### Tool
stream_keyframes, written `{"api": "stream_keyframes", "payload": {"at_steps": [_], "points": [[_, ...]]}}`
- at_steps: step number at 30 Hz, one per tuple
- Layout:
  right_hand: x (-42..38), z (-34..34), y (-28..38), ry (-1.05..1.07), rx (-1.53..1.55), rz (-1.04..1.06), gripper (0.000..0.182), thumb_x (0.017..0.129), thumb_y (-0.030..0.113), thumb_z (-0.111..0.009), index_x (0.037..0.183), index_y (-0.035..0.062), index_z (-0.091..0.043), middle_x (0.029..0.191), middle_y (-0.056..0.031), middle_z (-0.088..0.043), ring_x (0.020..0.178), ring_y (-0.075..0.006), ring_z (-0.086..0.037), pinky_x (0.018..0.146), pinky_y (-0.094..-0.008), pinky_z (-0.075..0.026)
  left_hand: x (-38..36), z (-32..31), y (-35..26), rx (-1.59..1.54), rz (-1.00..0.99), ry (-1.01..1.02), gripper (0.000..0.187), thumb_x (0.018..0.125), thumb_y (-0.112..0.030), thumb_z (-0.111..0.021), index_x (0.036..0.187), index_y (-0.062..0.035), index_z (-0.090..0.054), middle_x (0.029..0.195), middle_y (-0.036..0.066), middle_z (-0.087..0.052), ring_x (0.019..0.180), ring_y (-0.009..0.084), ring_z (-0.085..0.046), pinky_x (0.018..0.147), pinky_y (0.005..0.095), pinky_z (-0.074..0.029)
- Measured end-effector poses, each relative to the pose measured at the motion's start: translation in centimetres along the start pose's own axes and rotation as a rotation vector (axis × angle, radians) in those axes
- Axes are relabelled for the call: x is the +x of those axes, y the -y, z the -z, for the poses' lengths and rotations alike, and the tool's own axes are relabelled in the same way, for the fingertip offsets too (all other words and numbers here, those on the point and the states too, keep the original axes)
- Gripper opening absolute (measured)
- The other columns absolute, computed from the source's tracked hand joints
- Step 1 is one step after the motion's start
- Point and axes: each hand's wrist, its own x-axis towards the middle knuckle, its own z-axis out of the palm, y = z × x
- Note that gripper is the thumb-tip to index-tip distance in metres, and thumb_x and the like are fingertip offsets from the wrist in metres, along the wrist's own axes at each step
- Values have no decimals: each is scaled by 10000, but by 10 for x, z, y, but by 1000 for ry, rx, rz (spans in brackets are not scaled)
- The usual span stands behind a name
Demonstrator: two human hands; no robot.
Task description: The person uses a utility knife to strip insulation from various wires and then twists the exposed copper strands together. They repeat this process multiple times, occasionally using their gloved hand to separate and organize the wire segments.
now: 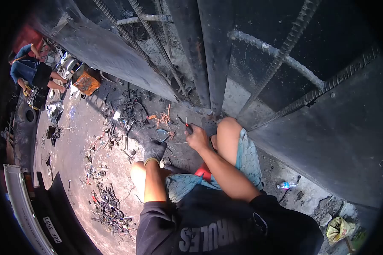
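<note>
A grey glove covers my left hand [154, 151], its fingers curled; what they hold, if anything, is too small to tell. To its right, my bare right hand [196, 138] is closed round a dark tool with a red mark [185, 125], its narrow tip pointing up and left. Beyond both hands lie orange-brown strands [162, 119] on the ground. A short blue-green piece [162, 135] rests between the two hands. Black cables [134, 109] are tangled on the ground past my left hand.
Several small dark scraps and wires [110, 210] lie at the lower left. Metal panels and rebar [281, 55] stand ahead and right. Another person [30, 70] works at the far left near a rusty orange container [87, 80]. A plastic bottle [286, 185] lies right.
</note>
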Motion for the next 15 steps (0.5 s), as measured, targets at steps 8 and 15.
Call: {"api": "stream_keyframes", "payload": {"at_steps": [8, 15], "points": [[-21, -31, 7, 111, -90, 34, 350, 804, 276, -711, 1073, 61, -649, 970, -209, -675, 962, -402, -630, 819, -471, -482, -43, 12, 35, -201, 73, 59, 338, 667, -299, -725, 811, 5, -697, 788, 212, -684, 785, 357, -669, 744, 407, -513], [-24, -18, 2, 111, -88, 61, 284, 806, 289, -700, 970, 61, -657, 842, -210, -664, 859, -410, -632, 746, -492, -473, -36, 26, 16, -356, 87, -86, 251, 694, -229, -716, 752, 11, -670, 679, 176, -661, 651, 274, -647, 636, 380, -501]]}}
